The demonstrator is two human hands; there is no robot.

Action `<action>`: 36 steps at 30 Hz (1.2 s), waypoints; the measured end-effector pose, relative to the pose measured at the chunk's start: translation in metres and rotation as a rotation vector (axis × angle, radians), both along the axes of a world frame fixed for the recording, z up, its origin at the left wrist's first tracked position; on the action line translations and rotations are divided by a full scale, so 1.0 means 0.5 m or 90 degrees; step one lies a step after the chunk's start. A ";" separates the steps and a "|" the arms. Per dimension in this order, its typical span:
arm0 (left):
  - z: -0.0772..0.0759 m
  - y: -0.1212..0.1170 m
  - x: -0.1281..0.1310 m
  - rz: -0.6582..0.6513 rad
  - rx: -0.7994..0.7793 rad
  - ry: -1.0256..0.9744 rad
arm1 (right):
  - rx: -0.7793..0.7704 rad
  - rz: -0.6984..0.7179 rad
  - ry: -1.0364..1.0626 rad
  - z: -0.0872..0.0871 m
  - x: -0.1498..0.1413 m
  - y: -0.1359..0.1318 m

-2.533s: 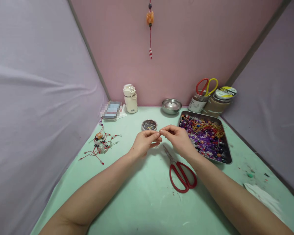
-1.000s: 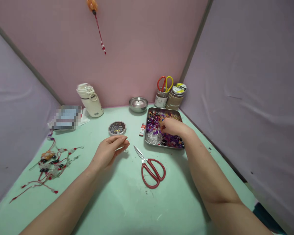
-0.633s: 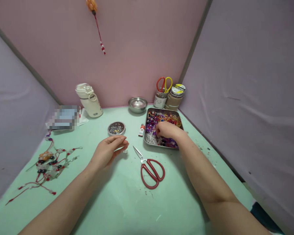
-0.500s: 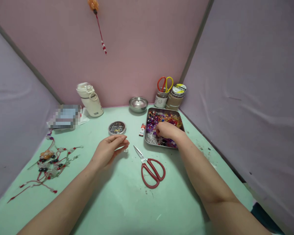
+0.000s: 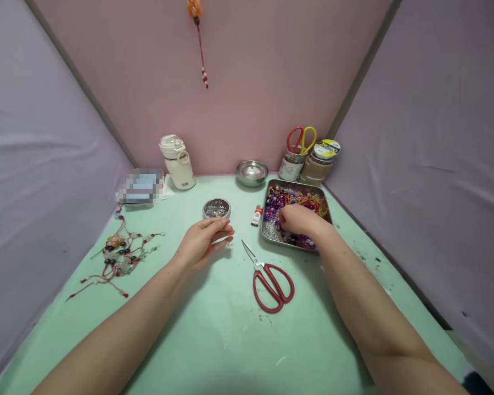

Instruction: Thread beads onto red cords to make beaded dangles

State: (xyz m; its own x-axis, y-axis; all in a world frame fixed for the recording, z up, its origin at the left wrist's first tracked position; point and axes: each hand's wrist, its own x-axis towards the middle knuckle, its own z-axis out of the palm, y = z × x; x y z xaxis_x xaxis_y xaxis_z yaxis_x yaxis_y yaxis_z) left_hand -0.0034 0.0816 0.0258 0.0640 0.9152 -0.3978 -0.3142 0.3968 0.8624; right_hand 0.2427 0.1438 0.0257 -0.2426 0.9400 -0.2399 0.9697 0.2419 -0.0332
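Observation:
My left hand (image 5: 203, 241) rests on the green table (image 5: 230, 340) just in front of a round tin (image 5: 216, 208). Its fingertips are pressed to the thumb in a pinch, and what it holds is too small to make out. A tiny clear bead (image 5: 229, 245) lies at its fingertips. My right hand (image 5: 300, 222) is knuckles-up inside the steel tray (image 5: 264, 233) of purple, clear and dark beads (image 5: 276, 200), fingers curled down among them. Red-handled scissors (image 5: 271, 280) lie on the table between my forearms.
A small red lighter (image 5: 257, 215) lies left of the tray. Along the back stand a cream bottle (image 5: 177, 162), a steel bowl (image 5: 252, 172), a jar with scissors (image 5: 294, 159) and a cord spool (image 5: 321, 162). Beaded red cords (image 5: 121, 255) lie at left. Cloth walls enclose the table.
My right hand left the left hand's fingertips, went into the bead tray, then drew toward its near left part. The left hand has kept its pinch. The view has swung slightly.

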 end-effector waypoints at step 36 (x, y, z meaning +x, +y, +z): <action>0.002 -0.022 0.012 -0.122 0.032 0.049 | -0.298 -0.074 1.073 -0.010 -0.122 -0.041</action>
State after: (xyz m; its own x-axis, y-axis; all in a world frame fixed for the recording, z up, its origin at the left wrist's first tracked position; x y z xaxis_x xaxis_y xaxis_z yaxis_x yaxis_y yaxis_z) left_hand 0.0026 0.0707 0.0266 0.2100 0.9081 -0.3622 -0.1698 0.3987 0.9012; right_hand 0.1815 0.1232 0.0206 -0.4315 0.9007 -0.0514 -0.1832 -0.1433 -0.9726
